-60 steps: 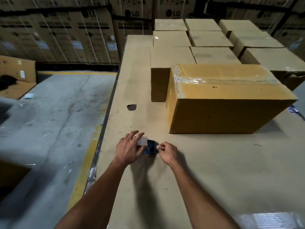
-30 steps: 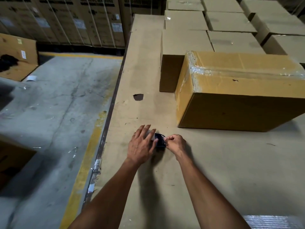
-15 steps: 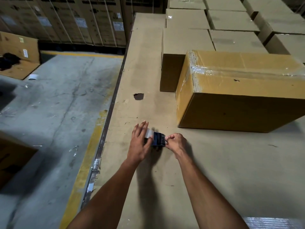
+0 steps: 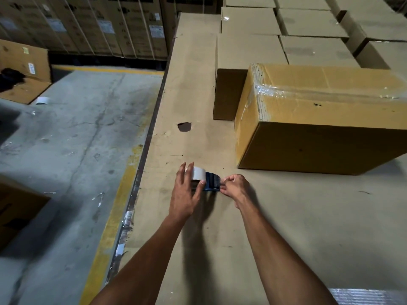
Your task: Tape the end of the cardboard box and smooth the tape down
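Observation:
A yellow-brown cardboard box (image 4: pixel 330 119) lies on the cardboard-covered table (image 4: pixel 286 227), with clear tape along its top seam and over its left end. In front of it, near the table's left side, a blue tape dispenser (image 4: pixel 210 181) with a whitish tape roll rests on the table. My left hand (image 4: pixel 185 190) holds the roll end of the dispenser, fingers spread over it. My right hand (image 4: pixel 236 187) pinches at the dispenser's right end, fingers closed. Both hands are well short of the box.
Several closed cardboard boxes (image 4: pixel 248 49) stand behind the taped box. A dark hole (image 4: pixel 184 127) shows in the table cover. The table's left edge (image 4: pixel 141 172) drops to a concrete floor with a yellow line. Tall cartons (image 4: pixel 88 25) line the back wall.
My view has tilted down and drifted right. My left hand has shifted on the dispenser, uncovering more of the white roll. My right hand stays pinched at the dispenser's right end.

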### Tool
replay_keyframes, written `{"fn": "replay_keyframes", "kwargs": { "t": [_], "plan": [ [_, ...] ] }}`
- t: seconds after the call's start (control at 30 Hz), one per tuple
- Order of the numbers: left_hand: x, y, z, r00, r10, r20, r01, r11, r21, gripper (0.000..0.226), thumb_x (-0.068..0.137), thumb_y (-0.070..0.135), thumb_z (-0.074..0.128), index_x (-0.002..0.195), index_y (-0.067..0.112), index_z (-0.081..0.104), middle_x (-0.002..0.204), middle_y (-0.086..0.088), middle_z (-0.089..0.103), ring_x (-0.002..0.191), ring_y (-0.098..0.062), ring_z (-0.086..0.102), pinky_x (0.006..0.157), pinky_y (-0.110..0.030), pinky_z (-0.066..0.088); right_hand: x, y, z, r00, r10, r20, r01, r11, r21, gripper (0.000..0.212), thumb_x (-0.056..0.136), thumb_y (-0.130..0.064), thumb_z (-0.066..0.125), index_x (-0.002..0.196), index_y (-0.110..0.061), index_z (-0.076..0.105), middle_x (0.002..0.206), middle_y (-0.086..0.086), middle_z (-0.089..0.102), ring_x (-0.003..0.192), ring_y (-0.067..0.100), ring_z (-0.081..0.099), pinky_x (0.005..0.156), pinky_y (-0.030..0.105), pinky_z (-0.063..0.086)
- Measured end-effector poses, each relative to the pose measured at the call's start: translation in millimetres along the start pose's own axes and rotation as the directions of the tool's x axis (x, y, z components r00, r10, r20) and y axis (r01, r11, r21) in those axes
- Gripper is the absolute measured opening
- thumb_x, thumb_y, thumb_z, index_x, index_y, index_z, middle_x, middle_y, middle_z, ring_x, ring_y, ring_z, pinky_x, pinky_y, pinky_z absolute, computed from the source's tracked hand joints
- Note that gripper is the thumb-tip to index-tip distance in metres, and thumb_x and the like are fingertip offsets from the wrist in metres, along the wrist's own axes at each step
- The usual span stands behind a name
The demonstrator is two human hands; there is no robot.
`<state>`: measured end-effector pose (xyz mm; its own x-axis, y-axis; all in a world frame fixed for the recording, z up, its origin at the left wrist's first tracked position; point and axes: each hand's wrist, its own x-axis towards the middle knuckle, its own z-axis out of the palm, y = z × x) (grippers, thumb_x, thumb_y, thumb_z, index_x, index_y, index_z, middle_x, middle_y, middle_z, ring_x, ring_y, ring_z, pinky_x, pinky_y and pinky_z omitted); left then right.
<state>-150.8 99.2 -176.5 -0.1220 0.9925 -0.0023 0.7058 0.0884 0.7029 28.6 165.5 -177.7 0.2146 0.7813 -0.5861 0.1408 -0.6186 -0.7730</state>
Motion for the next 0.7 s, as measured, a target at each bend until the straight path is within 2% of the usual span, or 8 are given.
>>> {"fn": "replay_keyframes", "kwargs": {
  "t": [0.13,0.27,0.4,0.47,0.53,0.6,0.7],
  "plan": [
    [26,2,-5,1.000,-0.002,0.006,0.003,0.999,-0.032,0.071,0.110,0.059,0.047,0.171,0.039,0.015,0.181,-0.001,0.011,0.163,-0.031,0.029,0.123,-0.054,0.039,10,-11,10,1.000,-0.017,-0.023,0.017,1.000,0.024,0.025,0.099,-0.006,0.062,0.075,-0.010,0.066,0.093,0.023,0.079,0.090,0.033,0.079,0.085,0.047,0.066],
    [53,5,-11,0.998,-0.037,-0.056,0.033,0.997,-0.068,0.067,0.108,0.058,0.055,0.165,0.028,0.034,0.173,-0.008,0.029,0.157,-0.030,0.038,0.121,-0.051,0.043,26,-24,23,0.999,-0.039,-0.011,0.039,0.999,0.037,0.018,0.099,-0.007,0.062,0.085,0.000,0.070,0.090,0.025,0.077,0.087,0.034,0.079,0.082,0.046,0.066],
    [71,5,-9,0.994,-0.061,-0.094,0.048,0.989,-0.139,0.060,0.109,0.057,0.048,0.159,0.025,0.039,0.167,-0.006,0.036,0.154,-0.028,0.041,0.119,-0.050,0.045,62,-23,32,0.996,-0.073,-0.045,0.067,0.991,-0.116,0.016,0.086,-0.011,0.068,0.070,-0.016,0.071,0.078,0.014,0.079,0.076,0.028,0.080,0.077,0.051,0.067],
    [81,1,-7,0.992,-0.078,-0.097,0.056,0.976,-0.213,0.061,0.108,0.055,0.047,0.161,0.025,0.039,0.167,-0.004,0.037,0.155,-0.025,0.040,0.120,-0.043,0.042,107,-5,42,0.994,-0.093,-0.050,0.084,0.983,-0.163,0.020,0.079,-0.013,0.069,0.060,-0.019,0.073,0.068,0.009,0.078,0.073,0.027,0.080,0.074,0.049,0.068],
    [94,-2,-8,0.991,-0.091,-0.099,0.060,0.959,-0.277,0.062,0.107,0.052,0.048,0.162,0.024,0.039,0.166,-0.002,0.040,0.154,-0.021,0.041,0.117,-0.033,0.038,116,-14,48,0.991,-0.121,-0.057,0.105,0.969,-0.225,0.019,0.071,-0.021,0.067,0.063,-0.036,0.076,0.066,0.004,0.077,0.077,0.028,0.080,0.077,0.048,0.067],
    [110,-4,-10,0.990,-0.111,-0.085,0.078,0.943,-0.323,0.064,0.106,0.050,0.049,0.163,0.022,0.039,0.165,-0.001,0.041,0.151,-0.018,0.042,0.117,-0.030,0.036,114,-31,49,0.988,-0.133,-0.080,0.112,0.967,-0.227,0.020,0.079,-0.020,0.068,0.062,-0.024,0.076,0.066,0.003,0.077,0.075,0.025,0.080,0.077,0.046,0.068],
    [133,-9,-12,0.991,-0.124,-0.052,0.098,0.931,-0.350,0.068,0.105,0.052,0.049,0.164,0.020,0.038,0.166,-0.002,0.042,0.151,-0.018,0.042,0.124,-0.042,0.037,87,-68,48,0.984,-0.135,-0.120,0.109,0.974,-0.200,0.027,0.092,-0.015,0.067,0.067,-0.018,0.076,0.063,0.002,0.076,0.067,0.019,0.078,0.073,0.041,0.068]
  ]
}}
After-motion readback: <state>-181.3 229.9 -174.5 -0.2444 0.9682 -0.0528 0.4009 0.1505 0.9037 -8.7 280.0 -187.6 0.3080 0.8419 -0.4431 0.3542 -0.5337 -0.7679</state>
